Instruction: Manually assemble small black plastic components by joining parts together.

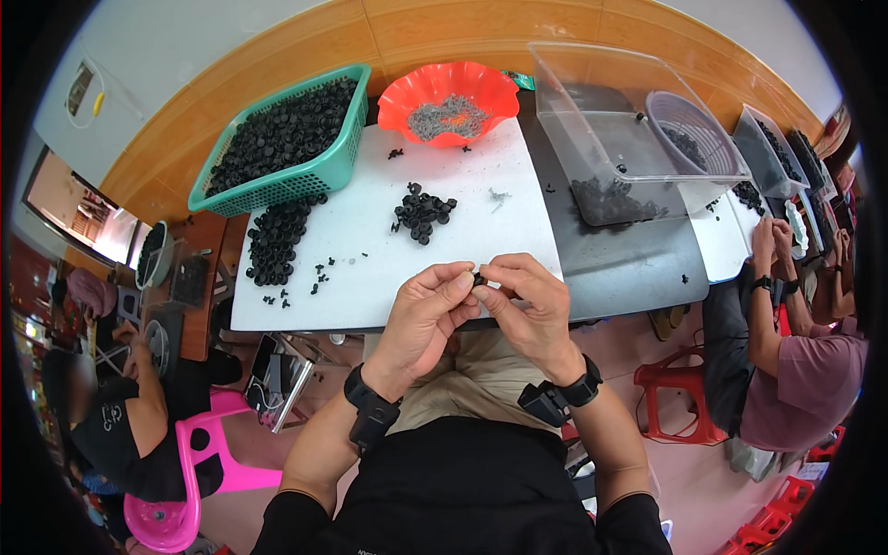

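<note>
Over the front edge of the white work surface (pixel 370 176), my two hands meet fingertip to fingertip. My left hand (pixel 430 310) and my right hand (pixel 527 301) both pinch one small black part (pixel 478 278), mostly covered by the fingers. Just beyond them lies a loose heap of black round-capped parts (pixel 424 213). A larger pile of the same black caps (pixel 277 242) spreads along the left side, with a few tiny black pieces (pixel 319 277) scattered beside it. Some thin pale pins (pixel 499 197) lie to the right of the heap.
A green basket (pixel 347 153) full of black caps stands at the back left. Beside it sits a red scalloped bowl (pixel 402 116) of thin grey pins. At right is a clear plastic bin (pixel 592 102) with a purple basket (pixel 717 139) inside. People sit working on both sides.
</note>
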The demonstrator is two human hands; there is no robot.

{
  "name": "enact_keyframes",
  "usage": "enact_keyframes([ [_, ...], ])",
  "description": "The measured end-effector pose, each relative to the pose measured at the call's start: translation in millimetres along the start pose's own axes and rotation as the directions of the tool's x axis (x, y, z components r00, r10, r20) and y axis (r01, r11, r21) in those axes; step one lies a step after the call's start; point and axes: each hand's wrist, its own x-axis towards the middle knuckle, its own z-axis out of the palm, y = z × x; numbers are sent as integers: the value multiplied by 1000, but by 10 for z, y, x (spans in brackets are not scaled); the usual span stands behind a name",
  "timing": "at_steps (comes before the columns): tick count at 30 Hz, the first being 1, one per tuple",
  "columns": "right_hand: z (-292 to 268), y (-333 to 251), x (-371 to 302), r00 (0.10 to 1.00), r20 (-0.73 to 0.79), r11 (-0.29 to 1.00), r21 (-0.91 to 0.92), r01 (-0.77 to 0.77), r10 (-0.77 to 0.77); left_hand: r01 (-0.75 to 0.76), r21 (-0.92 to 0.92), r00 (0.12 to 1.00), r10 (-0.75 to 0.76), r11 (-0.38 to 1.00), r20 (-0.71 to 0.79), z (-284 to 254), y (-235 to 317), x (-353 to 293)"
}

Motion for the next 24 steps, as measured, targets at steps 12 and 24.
enact_keyframes([
  [12,47,40,-21,998,-47,998,-44,39,-41,7,7,1000,-7,1000,0,-11,-5,6],
  [24,64,70,-36,992,-73,991,-96,92,-99,9,39,999,-7,999,-41,43,5,3],
])
